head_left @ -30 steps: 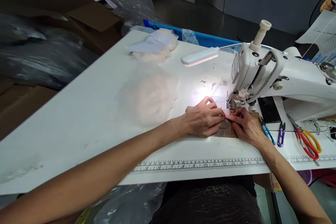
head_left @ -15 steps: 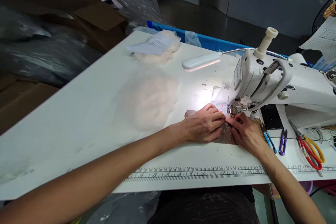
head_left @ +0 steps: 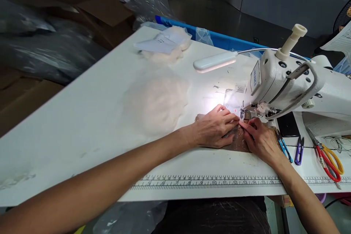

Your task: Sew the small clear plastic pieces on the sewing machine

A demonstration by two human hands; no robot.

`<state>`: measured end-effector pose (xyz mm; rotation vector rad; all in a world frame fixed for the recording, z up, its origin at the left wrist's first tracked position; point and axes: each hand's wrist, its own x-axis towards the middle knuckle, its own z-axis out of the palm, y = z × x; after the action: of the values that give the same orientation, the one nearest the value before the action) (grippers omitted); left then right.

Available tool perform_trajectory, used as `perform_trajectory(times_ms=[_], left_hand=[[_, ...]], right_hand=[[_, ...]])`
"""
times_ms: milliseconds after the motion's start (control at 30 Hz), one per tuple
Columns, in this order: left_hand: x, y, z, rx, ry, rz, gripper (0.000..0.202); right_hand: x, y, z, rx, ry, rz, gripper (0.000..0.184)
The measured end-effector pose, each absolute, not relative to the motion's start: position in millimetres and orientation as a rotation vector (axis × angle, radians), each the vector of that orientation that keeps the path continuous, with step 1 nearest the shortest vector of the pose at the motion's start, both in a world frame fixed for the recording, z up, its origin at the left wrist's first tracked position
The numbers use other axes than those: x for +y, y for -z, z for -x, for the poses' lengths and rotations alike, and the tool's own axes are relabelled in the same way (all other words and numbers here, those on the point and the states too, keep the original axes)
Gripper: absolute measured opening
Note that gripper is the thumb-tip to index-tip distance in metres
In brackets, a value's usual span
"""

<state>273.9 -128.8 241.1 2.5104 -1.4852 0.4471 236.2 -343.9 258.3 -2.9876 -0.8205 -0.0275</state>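
Table (head_left: 82, 124) open past fluff pile (head_left: 156, 102), left — sewing machine (head_left: 276, 76), snips (head_left: 299, 150) hem right hand (head_left: 261, 139).

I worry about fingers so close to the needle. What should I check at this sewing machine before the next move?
1. Light on the work: the lamp is lit over the sewing spot, ok.
2. Both hands on the work: left hand and right hand rest on the brown piece, ok.
3. Fingertips away from the presser foot: not ok, they meet right beside it.
4. Piece edge under the foot: cannot tell, the fingers hide it.
5. Cutting tools off the piece: blue snips, purple snips and scissors lie on the table to its right, ok.
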Motion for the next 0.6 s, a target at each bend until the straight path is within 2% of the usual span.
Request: perform_trajectory(times_ms=[400,600], left_hand=[[-127.7,-253.2,-280.9,-1.513,-0.367,-2.530,0.031],[-127.1,-252.5,-286.9,-1.508,-0.338,-2.541,0.035]], right_hand=[[-331.4,-265.1,-238.3,-0.712,-0.170,3.098,0.043],[-339.1,-261.7,-237.7,-0.684,-0.047,2.874,0.039]])
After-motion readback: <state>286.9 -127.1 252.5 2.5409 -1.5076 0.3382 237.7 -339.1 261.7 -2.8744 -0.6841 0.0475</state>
